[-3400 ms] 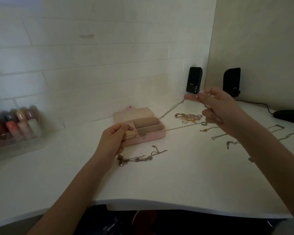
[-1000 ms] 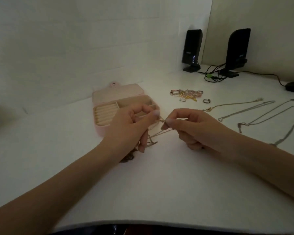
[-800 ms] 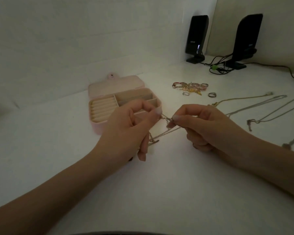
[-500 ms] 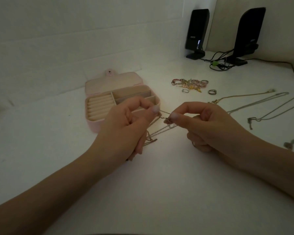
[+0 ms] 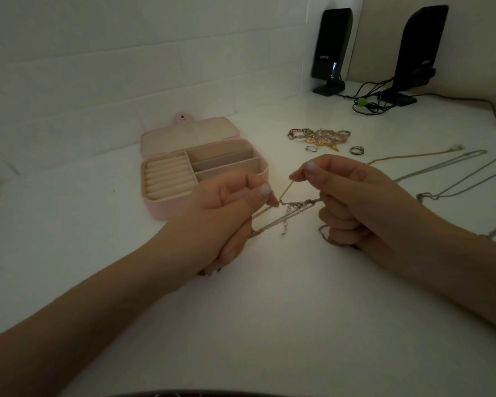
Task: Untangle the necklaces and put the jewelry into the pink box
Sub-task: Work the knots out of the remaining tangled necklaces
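Observation:
A knot of thin tangled necklaces (image 5: pixel 291 209) hangs just above the white desk between my two hands. My left hand (image 5: pixel 226 216) pinches one strand at the knot with thumb and forefinger, more chain running back under its curled fingers. My right hand (image 5: pixel 352 202) pinches a strand higher up and holds further chain in its lower fingers. The pink box (image 5: pixel 166 209) lies open behind my left hand, with ring rolls on the left and long compartments on the right. Its near right corner is hidden by my left hand.
A pile of rings and charms (image 5: pixel 318 136) and a loose ring (image 5: pixel 356 150) lie behind my right hand. Several straightened necklaces (image 5: pixel 441 179) stretch across the desk at right. Two black speakers (image 5: pixel 331 50) with cables (image 5: pixel 367 101) stand at the back.
Since 3.4 s ago my hands came together over the tangle in front of the box. In the last half second my right hand rose and drew apart from the left, stretching the strands.

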`<act>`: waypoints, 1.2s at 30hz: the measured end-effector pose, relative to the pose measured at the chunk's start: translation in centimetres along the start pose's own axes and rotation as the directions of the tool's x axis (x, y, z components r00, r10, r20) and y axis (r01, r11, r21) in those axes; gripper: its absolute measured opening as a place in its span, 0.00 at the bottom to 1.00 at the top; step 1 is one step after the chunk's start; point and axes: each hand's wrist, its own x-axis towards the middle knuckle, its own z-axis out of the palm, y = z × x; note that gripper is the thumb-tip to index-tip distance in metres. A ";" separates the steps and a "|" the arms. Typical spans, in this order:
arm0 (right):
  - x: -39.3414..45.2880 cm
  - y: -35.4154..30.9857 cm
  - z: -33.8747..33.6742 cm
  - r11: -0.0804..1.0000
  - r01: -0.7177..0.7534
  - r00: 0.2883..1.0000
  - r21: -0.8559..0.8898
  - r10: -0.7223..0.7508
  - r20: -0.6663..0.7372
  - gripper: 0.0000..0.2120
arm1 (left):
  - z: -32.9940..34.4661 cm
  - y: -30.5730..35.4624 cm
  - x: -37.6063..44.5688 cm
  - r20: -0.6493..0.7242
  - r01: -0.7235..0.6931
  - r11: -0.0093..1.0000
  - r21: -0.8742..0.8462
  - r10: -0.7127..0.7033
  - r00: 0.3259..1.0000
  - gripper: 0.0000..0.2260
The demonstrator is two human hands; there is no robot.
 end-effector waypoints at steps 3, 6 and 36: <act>0.1 -0.2 -0.2 0.998 -0.039 0.999 0.056 0.040 -0.005 0.09 | -0.2 0.2 0.1 -0.008 0.034 0.998 -0.045 -0.034 0.999 0.10; 0.2 -0.2 -0.1 0.995 -0.052 0.999 0.091 0.052 -0.001 0.09 | -0.3 0.4 0.1 -0.021 0.059 0.997 -0.059 -0.060 0.998 0.13; -0.1 -0.2 0.3 1.000 0.006 0.988 0.012 -0.008 0.157 0.10 | 0.2 0.0 -0.3 -0.222 -0.249 0.916 0.314 0.325 0.919 0.09</act>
